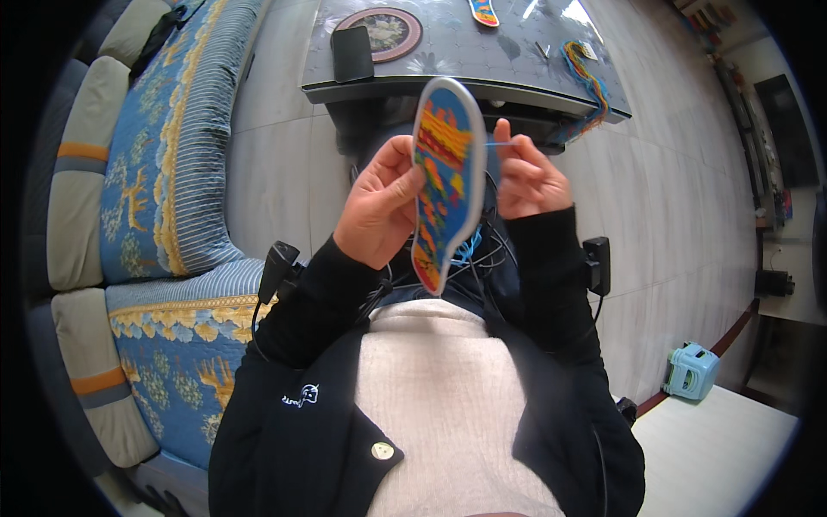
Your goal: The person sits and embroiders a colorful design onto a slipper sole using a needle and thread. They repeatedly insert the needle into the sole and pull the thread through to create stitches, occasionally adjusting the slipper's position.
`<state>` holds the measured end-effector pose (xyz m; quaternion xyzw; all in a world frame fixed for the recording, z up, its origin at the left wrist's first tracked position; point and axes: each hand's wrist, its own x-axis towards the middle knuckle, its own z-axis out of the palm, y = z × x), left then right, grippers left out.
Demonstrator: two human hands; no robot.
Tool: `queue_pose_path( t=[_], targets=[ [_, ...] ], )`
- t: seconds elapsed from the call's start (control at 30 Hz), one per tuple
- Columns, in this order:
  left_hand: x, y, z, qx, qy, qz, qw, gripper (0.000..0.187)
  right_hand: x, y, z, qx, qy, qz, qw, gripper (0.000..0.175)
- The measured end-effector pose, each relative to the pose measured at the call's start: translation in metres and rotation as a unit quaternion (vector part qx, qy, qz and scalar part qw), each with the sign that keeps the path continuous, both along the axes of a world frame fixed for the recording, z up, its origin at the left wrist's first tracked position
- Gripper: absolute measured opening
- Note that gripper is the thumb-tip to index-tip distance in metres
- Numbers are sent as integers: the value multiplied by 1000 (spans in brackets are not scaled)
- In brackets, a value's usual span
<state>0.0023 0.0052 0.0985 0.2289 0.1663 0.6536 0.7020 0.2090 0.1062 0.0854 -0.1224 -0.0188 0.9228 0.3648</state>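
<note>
An embroidered insole (446, 174) with a white rim and blue, orange, yellow and red stitching stands tilted before my body. My left hand (387, 200) grips its left edge, thumb on the stitched face and the other fingers partly hidden behind it. From the right edge a short stretch of light-blue thread (499, 144) runs taut to my right hand (533, 171), which pinches it between the fingertips. Whether a needle is in those fingers is too small to tell. Below the insole, a loose bunch of blue thread (470, 247) lies over my lap among black cables (488, 258).
On the low table (446, 61) ahead lie a black phone (353, 55), a round floral mat (400, 32), another embroidered insole (483, 11) and a multicoloured thread hank (589, 77) hanging over the edge. A covered sofa (174, 213) is at left, a light-blue case (691, 371) at right.
</note>
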Motion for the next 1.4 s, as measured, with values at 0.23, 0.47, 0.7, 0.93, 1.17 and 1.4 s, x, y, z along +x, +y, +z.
queue_pose_path(
  t=[0.23, 0.47, 0.7, 0.93, 1.17, 1.4],
  targets=[
    [-56, -4, -9, -10, -66, 93, 993, 56, 116, 40, -42, 89, -44, -63, 993, 26],
    [-101, -15, -24, -22, -70, 146, 986, 47, 290, 54, -119, -12, -285, -332, 899, 19],
    [-76, -6, -24, -96, -73, 124, 985, 48, 326, 42, -150, -102, -418, -546, 719, 27],
    [-15, 4, -14, -84, -65, -36, 994, 55, 81, 5, -44, 333, -414, -64, 845, 32],
    [3, -3, -14, -92, -72, -89, 989, 43, -27, -24, 11, 384, -426, 134, 808, 27],
    [3, 2, -44, -28, -313, -233, 920, 65, -12, -23, -4, 370, -407, 28, 835, 21]
  ],
)
